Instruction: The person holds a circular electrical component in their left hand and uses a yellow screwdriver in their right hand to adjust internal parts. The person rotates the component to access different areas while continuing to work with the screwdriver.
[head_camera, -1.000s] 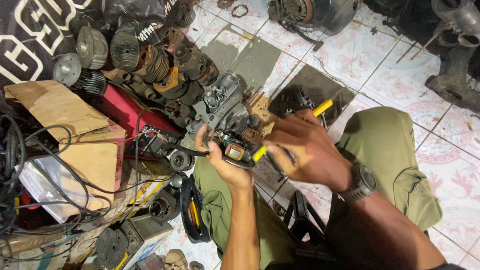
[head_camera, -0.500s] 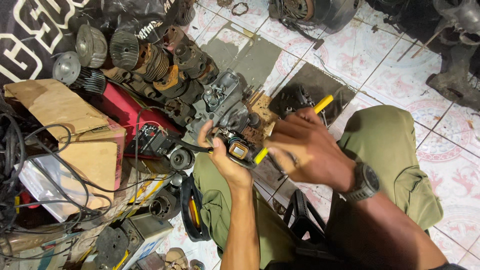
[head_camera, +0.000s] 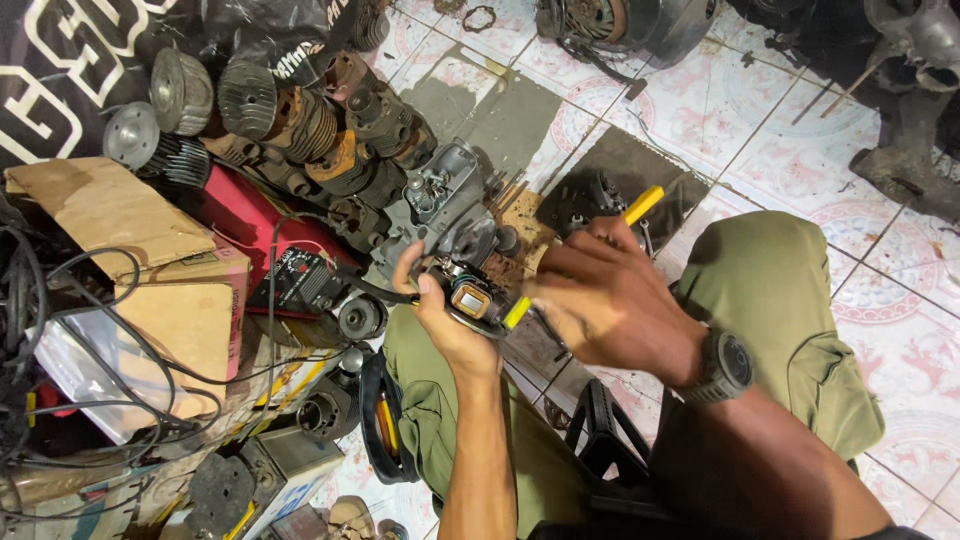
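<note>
Dead center of the frame, a small coil part (head_camera: 470, 300) is gripped in the left hand (head_camera: 450, 320). A yellow-handled screwdriver (head_camera: 640, 205) is clasped in the right hand (head_camera: 600, 295), tip at the coil. Finned engine cylinders (head_camera: 300, 120) are piled upper left.

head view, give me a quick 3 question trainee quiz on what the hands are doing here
1. True or false: the left hand grips a small metal coil part.
2. The right hand holds a tool with a handle of which colour? A red, B yellow, C blue
3. What is worn on the right wrist?

Key:
1. True
2. B; the yellow-handled tool reaches to the coil part.
3. A dark wristwatch
</note>
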